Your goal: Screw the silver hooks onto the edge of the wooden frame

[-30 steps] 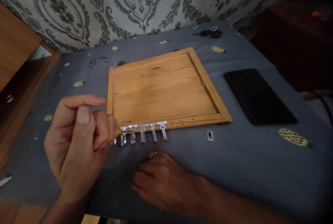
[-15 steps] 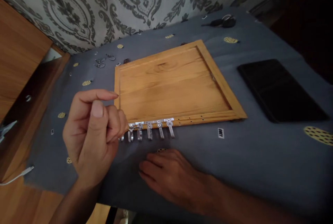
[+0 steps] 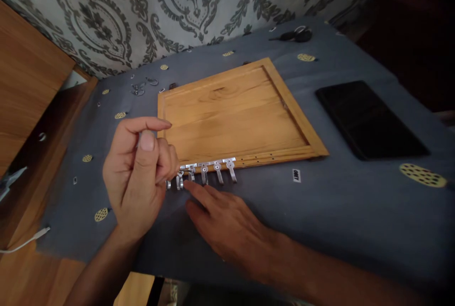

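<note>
Wooden board (image 3: 231, 112) unmoved. R hand (image 3: 220, 220), flat and open, has slid fwd, fingertips now at metal hooks (image 3: 206, 173). L hand (image 3: 140, 178) pinched closed beside them, contents unclear.

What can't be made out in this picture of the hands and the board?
Head view:
Whether the left hand pinches anything: its curled fingers hide it.
Leftmost hooks on the wooden board: behind the left hand.
Print on the tag: too small.
Metal bits far on the cloth: too small.
</note>
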A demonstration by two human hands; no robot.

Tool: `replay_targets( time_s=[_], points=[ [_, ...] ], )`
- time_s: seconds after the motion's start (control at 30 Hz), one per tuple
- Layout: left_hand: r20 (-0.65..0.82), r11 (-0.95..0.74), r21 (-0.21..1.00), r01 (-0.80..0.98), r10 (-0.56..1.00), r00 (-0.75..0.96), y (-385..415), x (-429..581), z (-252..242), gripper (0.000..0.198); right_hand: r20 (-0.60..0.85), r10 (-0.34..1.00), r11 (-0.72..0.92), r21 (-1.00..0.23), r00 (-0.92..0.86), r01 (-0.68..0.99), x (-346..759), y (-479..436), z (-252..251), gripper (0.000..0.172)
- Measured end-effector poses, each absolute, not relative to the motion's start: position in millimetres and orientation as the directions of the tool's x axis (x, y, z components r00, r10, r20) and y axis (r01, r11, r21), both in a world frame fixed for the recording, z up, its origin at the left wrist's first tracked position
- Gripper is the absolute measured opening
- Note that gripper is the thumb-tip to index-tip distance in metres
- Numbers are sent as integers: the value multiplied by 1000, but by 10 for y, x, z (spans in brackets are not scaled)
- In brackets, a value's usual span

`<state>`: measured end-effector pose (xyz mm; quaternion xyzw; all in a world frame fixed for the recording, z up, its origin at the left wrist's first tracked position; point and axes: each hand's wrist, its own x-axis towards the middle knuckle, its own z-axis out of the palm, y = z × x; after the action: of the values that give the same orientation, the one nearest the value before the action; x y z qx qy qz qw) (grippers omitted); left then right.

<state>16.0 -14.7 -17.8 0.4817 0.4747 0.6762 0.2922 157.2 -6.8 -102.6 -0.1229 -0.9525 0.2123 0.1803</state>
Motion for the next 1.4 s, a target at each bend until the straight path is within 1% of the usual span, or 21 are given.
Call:
replay_targets(
  time_s=[0.13, 0.27, 0.33, 0.47, 0.73, 1.0, 1.1, 1.23, 1.4],
  points=[
    [372, -378, 924, 58, 855, -362, -144, 170, -186, 18, 302, 316, 894, -413, -899, 176, 1544, -96, -1103, 22],
    [377, -379, 922, 74, 844, -381, -143, 172, -192, 18, 340, 315, 911, -369, -886, 183, 1555, -100, -1101, 14],
    [378, -375, 923, 88, 834, -403, -144, 175, -192, 16, 358, 314, 918, -349, -879, 187, 1550, -103, -1107, 12],
    [366, -368, 927, 81, 829, -424, -138, 189, -188, 13, 408, 352, 916, -334, -842, 221, 1519, -120, -1169, 14],
    [381, -396, 916, 57, 819, -429, -70, 264, -213, 13, 420, 315, 933, -301, -851, 197, 1499, -92, -1192, 14],
    [417, -428, 902, 65, 819, -394, 15, 284, -233, 14, 378, 301, 931, -313, -876, 185, 1532, -66, -1161, 15],
    [418, -434, 900, 51, 821, -388, 34, 265, -236, 13, 378, 298, 925, -342, -876, 167, 1537, -58, -1169, 18],
    [405, -420, 906, 50, 830, -384, 33, 263, -235, 11, 332, 292, 908, -391, -897, 150, 1541, -51, -1145, 18],
    [414, -420, 905, 71, 826, -384, 26, 268, -232, 10, 324, 299, 911, -378, -898, 167, 1537, -56, -1128, 18]
  ],
)
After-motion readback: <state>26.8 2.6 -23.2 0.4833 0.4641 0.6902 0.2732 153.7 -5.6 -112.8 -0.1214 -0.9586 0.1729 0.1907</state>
